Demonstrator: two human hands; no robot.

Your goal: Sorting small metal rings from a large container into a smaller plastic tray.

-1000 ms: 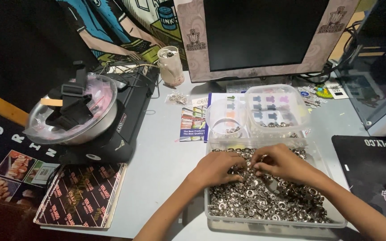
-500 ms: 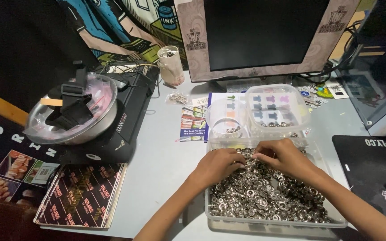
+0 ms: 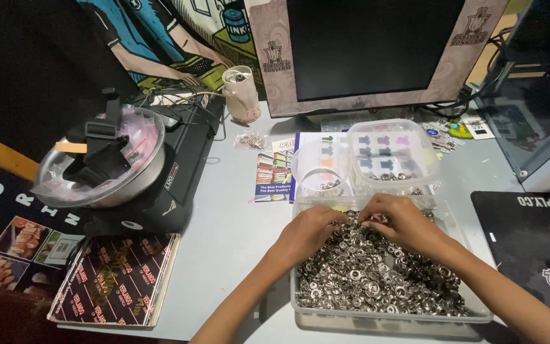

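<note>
Basically, both hands are down in the clear plastic tray, which is heaped with small silver metal rings, snap or eyelet parts by the look of them. Using the tray as landmark: the left hand sits at its far-left part, fingers curled down into the pile; the right hand sits at the far middle, fingertips pinched together at about the tray's centre line. The two sets of fingertips nearly meet there, just inside the far rim. Left grip looks half clenched over loose rings, but whether it actually grasps one I cannot tell. Right grip reads as a pinch on something small between thumb and forefinger; the piece itself is too small to make out. The bulk of the rings lies nearer the person than either grip, spread toward the tray's near edge and between the forearms, so the heap is behind the fingertips, not ahead of them. No long axis to speak of; the parts are round and lie every way. Just beyond the tray's far rim stand two clear tubs: a round cup on the left with a few rings at the bottom, nearer the left hand, and a squarer tub on the right, nearer the right hand. All of it rests on the grey worktop.
</note>
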